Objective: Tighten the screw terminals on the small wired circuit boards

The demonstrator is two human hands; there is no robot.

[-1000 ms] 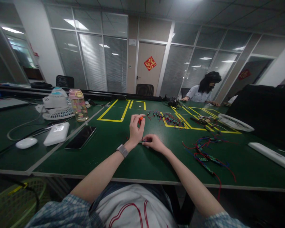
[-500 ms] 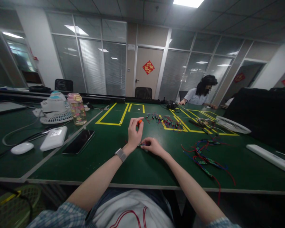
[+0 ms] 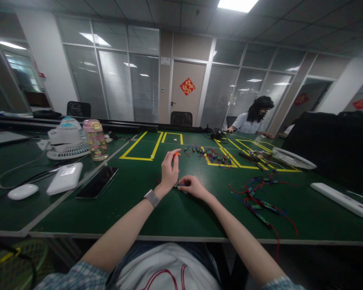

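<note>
My left hand [image 3: 170, 168] is closed around an upright screwdriver [image 3: 177, 154] with an orange top; its dark shaft points down at the table, and my fingers hide much of the handle. Beneath it lies a small green circuit board [image 3: 176, 186] with thin wires, mostly covered by my hands. The thumb and fingers of my right hand [image 3: 195, 187] pinch the board's right side. Farther back is a cluster of small boards with red and blue wires [image 3: 219, 157]. A looser bundle of wired green boards [image 3: 255, 206] rests to the right of my right hand.
On the left are a phone [image 3: 97, 183], a white power bank [image 3: 65, 178], a white mouse [image 3: 23, 191], a bottle [image 3: 96, 141] and a fan [image 3: 67, 139]. A long white bar [image 3: 342, 199] lies at right. Across the table sits another person [image 3: 250, 119].
The screwdriver in my left hand now looks more upright, its shaft meeting the board. My right hand keeps its pinch. The whole view has shifted slightly.
</note>
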